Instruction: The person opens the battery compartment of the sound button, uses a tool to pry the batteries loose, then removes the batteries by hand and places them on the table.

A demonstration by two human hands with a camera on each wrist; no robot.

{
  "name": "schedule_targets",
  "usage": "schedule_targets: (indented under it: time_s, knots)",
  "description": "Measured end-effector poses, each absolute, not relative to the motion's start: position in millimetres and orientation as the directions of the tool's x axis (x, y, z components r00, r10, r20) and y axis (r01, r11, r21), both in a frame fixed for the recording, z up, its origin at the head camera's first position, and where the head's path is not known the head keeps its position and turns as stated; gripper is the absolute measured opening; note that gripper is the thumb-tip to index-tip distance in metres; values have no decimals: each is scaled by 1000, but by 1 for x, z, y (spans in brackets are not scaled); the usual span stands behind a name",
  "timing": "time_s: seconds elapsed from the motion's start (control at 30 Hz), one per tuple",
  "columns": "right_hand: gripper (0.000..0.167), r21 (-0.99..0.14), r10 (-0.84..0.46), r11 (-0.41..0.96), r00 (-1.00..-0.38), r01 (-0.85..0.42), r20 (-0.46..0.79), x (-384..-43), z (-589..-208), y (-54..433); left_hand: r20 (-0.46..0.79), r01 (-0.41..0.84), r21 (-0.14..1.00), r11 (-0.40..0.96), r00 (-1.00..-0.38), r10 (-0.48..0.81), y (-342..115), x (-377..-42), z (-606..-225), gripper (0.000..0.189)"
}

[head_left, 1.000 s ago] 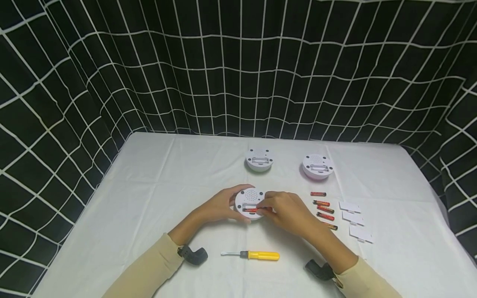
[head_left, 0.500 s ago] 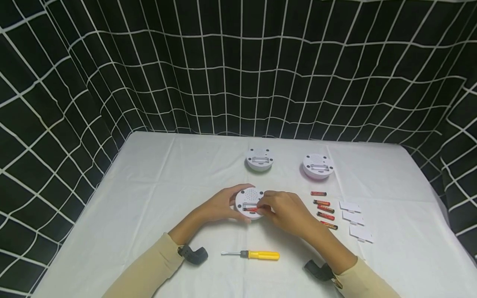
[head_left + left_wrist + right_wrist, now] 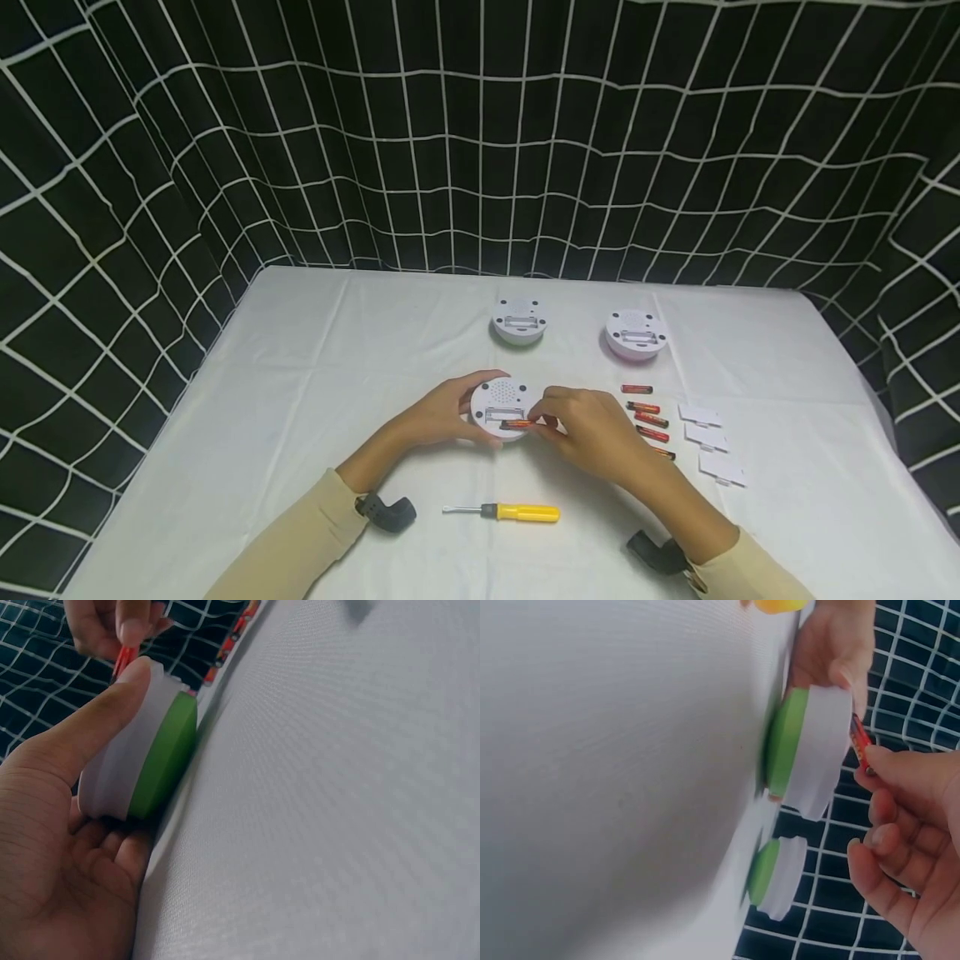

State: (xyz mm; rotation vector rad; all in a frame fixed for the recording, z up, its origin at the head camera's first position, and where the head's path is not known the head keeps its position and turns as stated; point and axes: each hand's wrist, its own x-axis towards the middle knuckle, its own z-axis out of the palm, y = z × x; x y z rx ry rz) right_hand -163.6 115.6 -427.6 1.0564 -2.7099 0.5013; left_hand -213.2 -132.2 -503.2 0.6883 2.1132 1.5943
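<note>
My left hand (image 3: pixel 442 411) grips a round white device (image 3: pixel 502 394) by its side, thumb at the near edge and fingers behind. Its upturned back has speaker holes, dark feet and an uncovered battery slot; the left wrist view shows a green lower part (image 3: pixel 166 754). With thumb and fingertips, my right hand (image 3: pixel 588 429) pinches a red battery (image 3: pixel 516 424) just over the slot's near edge. In the right wrist view the battery (image 3: pixel 859 741) stands at an angle off the white face. Part of the device's right side is hidden by my right hand.
Two similar devices, one at the back middle (image 3: pixel 518 323) and one to its right (image 3: pixel 634 336), lie upturned. Several red batteries (image 3: pixel 651 420) lie right of my right hand, beside three white covers (image 3: pixel 705 437). A yellow-handled screwdriver (image 3: pixel 525 512) lies in front.
The red battery has shifted right and out of the slot, with my right hand drawing back slightly to the right. My left hand keeps its hold on the device.
</note>
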Motion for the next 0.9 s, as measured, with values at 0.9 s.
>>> schedule_targets:
  time_s: [0.9]
  knots:
    - [15, -210, -581, 726, -748, -654, 321, -143, -415, 146, -27, 142, 961, 238, -806, 591, -131, -214, -506, 98]
